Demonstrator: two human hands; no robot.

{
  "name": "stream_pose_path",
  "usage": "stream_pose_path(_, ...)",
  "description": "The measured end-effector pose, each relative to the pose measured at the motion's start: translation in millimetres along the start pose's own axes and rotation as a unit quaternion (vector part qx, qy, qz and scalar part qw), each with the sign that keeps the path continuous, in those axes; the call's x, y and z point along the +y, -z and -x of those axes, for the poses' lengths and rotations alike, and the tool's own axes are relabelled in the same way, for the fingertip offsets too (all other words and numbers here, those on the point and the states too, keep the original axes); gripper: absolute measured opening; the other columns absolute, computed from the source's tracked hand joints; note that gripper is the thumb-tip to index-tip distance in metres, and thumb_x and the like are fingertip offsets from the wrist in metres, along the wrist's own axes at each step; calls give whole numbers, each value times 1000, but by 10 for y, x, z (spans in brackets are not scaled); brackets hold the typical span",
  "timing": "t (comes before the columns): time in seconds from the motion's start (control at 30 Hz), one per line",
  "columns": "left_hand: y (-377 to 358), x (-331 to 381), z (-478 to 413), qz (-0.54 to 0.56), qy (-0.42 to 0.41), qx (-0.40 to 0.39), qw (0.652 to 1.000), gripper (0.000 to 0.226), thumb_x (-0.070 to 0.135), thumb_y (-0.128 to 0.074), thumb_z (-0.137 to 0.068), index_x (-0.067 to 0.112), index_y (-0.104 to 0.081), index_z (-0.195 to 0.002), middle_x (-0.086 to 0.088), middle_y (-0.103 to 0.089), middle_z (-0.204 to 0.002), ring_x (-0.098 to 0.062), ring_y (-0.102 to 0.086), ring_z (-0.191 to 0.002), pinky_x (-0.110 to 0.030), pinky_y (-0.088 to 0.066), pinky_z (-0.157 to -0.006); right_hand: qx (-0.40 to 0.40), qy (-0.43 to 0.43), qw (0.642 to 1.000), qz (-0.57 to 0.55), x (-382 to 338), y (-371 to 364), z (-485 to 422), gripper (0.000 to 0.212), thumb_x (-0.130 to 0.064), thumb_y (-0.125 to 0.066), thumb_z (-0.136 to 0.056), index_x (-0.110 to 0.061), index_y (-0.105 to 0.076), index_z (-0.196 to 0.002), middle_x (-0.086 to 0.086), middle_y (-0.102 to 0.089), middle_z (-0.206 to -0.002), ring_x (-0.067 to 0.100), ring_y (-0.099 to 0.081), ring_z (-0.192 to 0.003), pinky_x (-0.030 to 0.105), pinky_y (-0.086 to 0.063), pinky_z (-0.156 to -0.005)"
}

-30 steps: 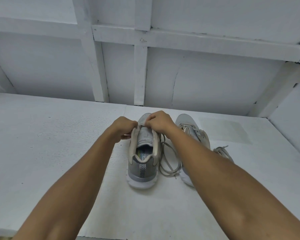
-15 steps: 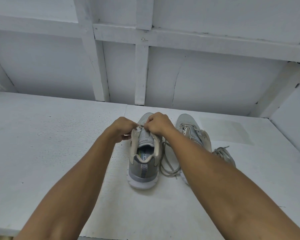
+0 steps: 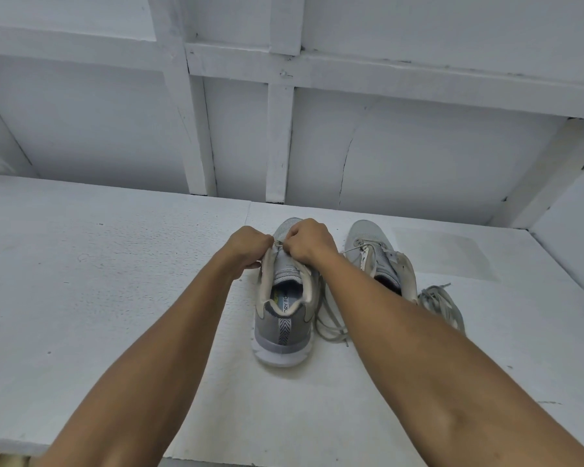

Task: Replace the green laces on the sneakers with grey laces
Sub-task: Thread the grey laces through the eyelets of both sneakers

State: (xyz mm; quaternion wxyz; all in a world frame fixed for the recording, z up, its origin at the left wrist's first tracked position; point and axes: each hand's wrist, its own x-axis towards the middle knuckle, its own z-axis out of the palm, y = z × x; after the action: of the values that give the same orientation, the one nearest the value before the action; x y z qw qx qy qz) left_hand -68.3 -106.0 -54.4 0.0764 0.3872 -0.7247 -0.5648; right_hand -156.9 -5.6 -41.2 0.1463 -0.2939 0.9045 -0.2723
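Head view: two grey sneakers stand side by side, heels toward the person, on a white table [image 3: 115,298] against a white battened wall [image 3: 418,156]. Both hands meet over the far part of the left sneaker [image 3: 284,318], above its lower eyelets. The left hand [image 3: 246,246] and the right hand [image 3: 309,239] have their fingers curled, and each pinches an end of a short stretch of lace [image 3: 279,243] that runs taut between them, so the lace lies right at the fingertips, touching both. The knuckles hide the eyelets, so I cannot tell which one the lace passes through. Its colour reads as pale, and I cannot say whether it is green or grey.

More of the lace trails as a loose loop [image 3: 327,323] on the table between the two shoes, just beside the left sneaker's right wall. The right sneaker [image 3: 375,251] stands partly laced with its tongue open, and a bundle of laces [image 3: 442,305] lies near its right side, partly behind the right forearm.

The step looks like working the lace through an eyelet. To do it well, one hand should probably steady the eyelet edge while the other draws the lace straight along the hole's line, keeping it flat and untwisted. The slack in the loose loop should be fed evenly, so that it does not snag under the sole.
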Motion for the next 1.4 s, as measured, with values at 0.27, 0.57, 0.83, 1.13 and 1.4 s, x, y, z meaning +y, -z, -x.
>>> stream_pose_path(0.27,-27,-42,19,-7,-18,-9,1000,23,17,-53,-93,0,-68,-91,-10,-61,-83,-20,-54,-76,-31,-49,-69,17,20,999,25,-46,-65,35,14,-20,-62,-85,-31,-68,-79,-1,-70,-104,24,-63,-97,27,-45,-73)
stream_pose_path(0.57,48,-295,-4,314,-51,66,946,21,14,-40,-104,-2,-54,-105,-9,-64,-99,-20,-66,-87,-29,-53,-73,61,64,993,83,-44,305,500,38,-29,-59,-85,-18,-55,-121,6,-54,-120,29,-50,-111,35,-39,-82)
stream_pose_path(0.83,1403,-79,-78,586,-92,216,776,27,5,-42,-95,20,-45,-73,8,-44,-48,-5,-37,-36,-17,-26,-35,110,9,988,-112,330,-35,1004,27,-39,-57,-91,-16,-48,-101,5,-58,-96,23,-55,-88,34,-43,-69)
stream_pose_path(1.13,262,-163,0,-353,-184,97,912,24,27,-48,-98,11,-66,-103,-14,-70,-103,-27,-61,-88,-32,-45,-72,145,17,978,-147,375,-109,1025,23,-38,-57,-92,-16,-49,-91,-3,-50,-85,18,-49,-77,33,-41,-65)
stream_pose_path(1.4,704,63,-42,-326,-151,107,927,47,25,-53,-98,20,-41,-143,-17,-69,-111,-29,-63,-98,-38,-49,-85,159,23,974,-158,374,-140,1013,20,-36,-58,-92,-18,-49,-89,-3,-50,-84,19,-49,-78,35,-43,-68)
